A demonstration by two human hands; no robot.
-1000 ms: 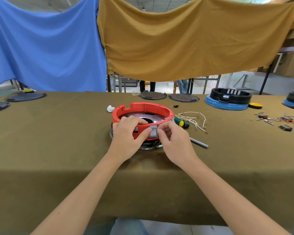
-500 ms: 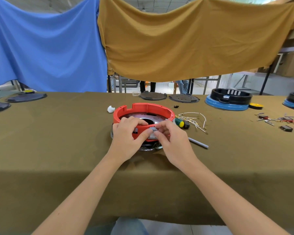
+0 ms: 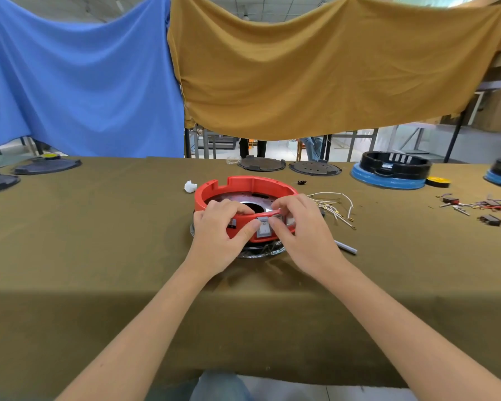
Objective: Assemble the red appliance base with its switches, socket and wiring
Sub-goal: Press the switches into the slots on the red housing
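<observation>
Head view: wires (image 3: 334, 205) and grey pen (image 3: 346, 247) beside red base (image 3: 243, 183).

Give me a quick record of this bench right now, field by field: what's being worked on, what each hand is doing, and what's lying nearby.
workpiece: red appliance base on the olive table
part being fitted: grey rocker switch in the base's front wall
left hand: grips the rim, thumb beside the switch
right hand: fingers over the rim, thumb at the switch
nearby right: white wires, grey pen
nearby left: white part

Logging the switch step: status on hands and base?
Left hand and right hand grip red base, thumbs pinching grey switch at its front wall. Nothing blocking.
</observation>
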